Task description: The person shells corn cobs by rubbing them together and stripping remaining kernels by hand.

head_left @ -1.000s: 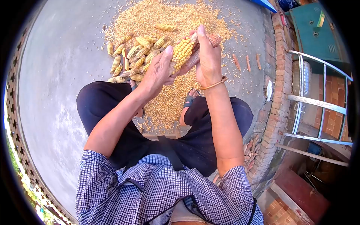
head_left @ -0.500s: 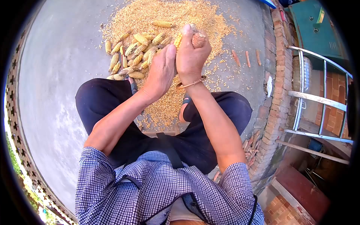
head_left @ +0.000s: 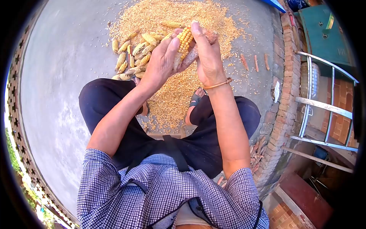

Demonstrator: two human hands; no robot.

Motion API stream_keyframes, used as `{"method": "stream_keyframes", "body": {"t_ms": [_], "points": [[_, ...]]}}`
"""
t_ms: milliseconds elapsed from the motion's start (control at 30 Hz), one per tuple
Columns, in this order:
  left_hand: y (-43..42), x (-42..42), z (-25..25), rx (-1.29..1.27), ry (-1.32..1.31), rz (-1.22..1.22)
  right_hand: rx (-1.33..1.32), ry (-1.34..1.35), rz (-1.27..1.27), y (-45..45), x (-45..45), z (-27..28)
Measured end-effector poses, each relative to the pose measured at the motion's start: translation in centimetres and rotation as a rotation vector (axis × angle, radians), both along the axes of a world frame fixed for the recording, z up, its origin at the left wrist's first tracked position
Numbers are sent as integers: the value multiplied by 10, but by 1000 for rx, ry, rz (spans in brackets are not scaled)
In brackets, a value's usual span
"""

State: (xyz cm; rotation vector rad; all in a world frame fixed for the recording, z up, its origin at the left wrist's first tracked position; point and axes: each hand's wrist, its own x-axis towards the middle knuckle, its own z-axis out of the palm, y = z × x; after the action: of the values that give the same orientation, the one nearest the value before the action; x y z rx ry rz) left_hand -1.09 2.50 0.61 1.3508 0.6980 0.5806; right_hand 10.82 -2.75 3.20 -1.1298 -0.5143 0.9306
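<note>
My left hand (head_left: 163, 58) is closed round a partly shelled ear of corn (head_left: 185, 39). Yellow kernels cover one side of the ear, and its other side is stripped to the pale pinkish cob. In my right hand (head_left: 209, 61) is a bare reddish corncob (head_left: 211, 36), its end showing between thumb and fingers. My right thumb points up beside the ear; where the two cobs meet is partly hidden by my fingers. Below and to the left of my hands lies a pile of unshelled corn ears (head_left: 143, 51). Loose kernels (head_left: 152, 17) spread over the ground ahead.
Several bare cobs (head_left: 256, 63) lie on the concrete ground (head_left: 65, 76) at right, with more cobs (head_left: 258, 152) by the low brick edging (head_left: 284, 103). A metal frame (head_left: 324, 101) and a green cabinet (head_left: 324, 34) stand beyond it. My sandaled feet (head_left: 196, 97) flank the kernels.
My hands have moved apart and turned, the right one shifting rightward. More of the ear's yellow kernels and stripped side now shows. The view has shifted slightly.
</note>
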Motion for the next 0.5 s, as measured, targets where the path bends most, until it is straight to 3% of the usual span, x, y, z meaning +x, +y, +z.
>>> {"method": "stream_keyframes", "body": {"t_ms": [100, 233, 333, 367, 467, 500], "points": [[-4, 9, -18, 325, 2, 56, -35, 34, -20, -5, -6, 9], [-21, 11, 4, 416, 298, -30, -111, -123, -424, 9, -16, -15], [-34, 17, -11, 301, 71, 65, -184, -218, -563, 12, -11, -23], [-28, 19, -15, 367, -5, 79, -176, -240, -569, 13, -10, -22], [-12, 10, 11, -187, 51, -74, -135, -93, -391, 16, 1, -16], [-8, 9, 8, -330, -91, -107, -100, 3, -306, 10, 4, -11]]}}
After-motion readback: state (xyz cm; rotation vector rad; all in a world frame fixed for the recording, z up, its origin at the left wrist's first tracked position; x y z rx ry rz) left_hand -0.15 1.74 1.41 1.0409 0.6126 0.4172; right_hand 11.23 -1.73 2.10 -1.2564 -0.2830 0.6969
